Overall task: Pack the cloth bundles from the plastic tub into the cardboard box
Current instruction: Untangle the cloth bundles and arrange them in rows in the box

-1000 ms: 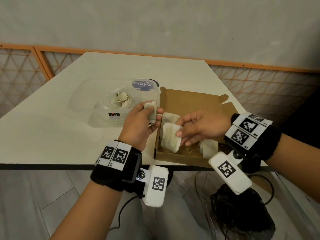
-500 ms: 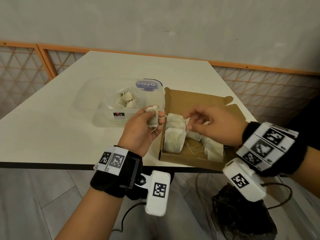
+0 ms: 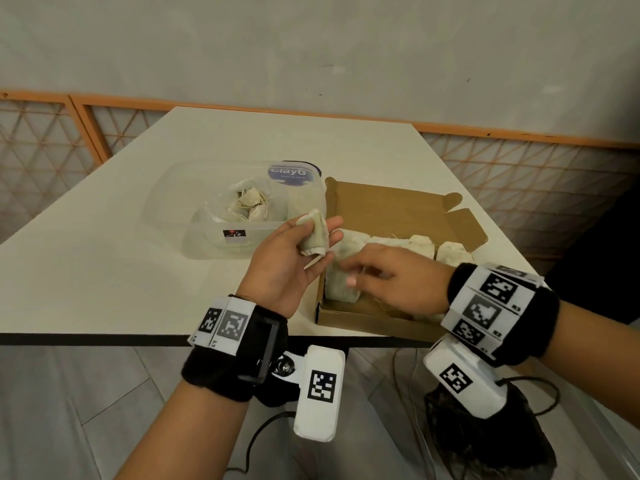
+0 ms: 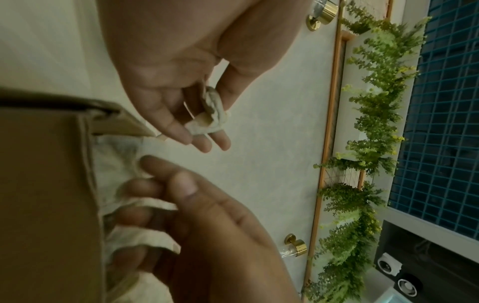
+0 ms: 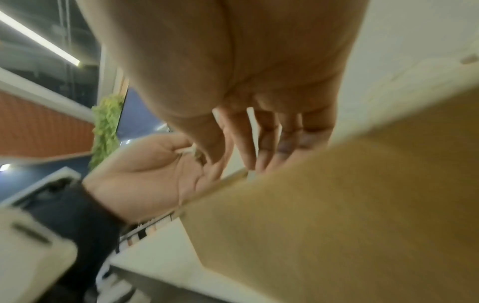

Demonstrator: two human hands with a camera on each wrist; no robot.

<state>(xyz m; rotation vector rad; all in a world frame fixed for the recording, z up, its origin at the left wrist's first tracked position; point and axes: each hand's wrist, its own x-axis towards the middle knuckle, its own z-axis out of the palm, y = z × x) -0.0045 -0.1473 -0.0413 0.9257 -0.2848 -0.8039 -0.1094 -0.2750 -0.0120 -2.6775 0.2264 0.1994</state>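
On the white table, a bundle is pinched upright by the left hand at mid-frame, just left of the box, where loose right fingers are laid.

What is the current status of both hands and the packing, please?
Left hand holds one small cream cloth bundle. Right hand open over brown cardboard box. More bundles in clear plastic tub.
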